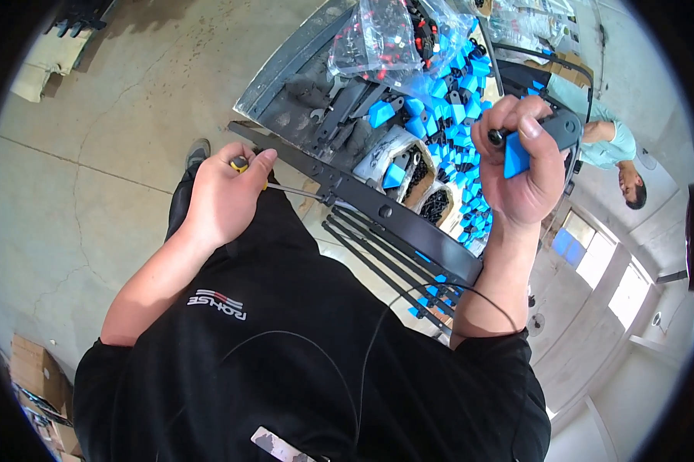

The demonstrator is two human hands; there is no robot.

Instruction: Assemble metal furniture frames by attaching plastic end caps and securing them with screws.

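Note:
My left hand (227, 196) is closed around the yellow-and-black handle of a screwdriver (295, 191). Its metal shaft points right, and the tip meets the edge of a long black metal bar (385, 212) lying across in front of me. Raised at the right, my right hand (526, 169) grips a blue-and-black bracket (516, 158), blue plastic with a rounded black end. A black bolt head (496, 138) shows by the fingers of that hand; whether it belongs to the bracket I cannot tell.
Beyond the bar, a dark-edged workbench (266, 96) carries a heap of blue-and-black brackets (459, 104), a clear bag (374, 38) of parts, wrenches (336, 86) and an opened bag of black screws (435, 204). Thin black bars (378, 258) run beneath. Another person (613, 142) is at the right.

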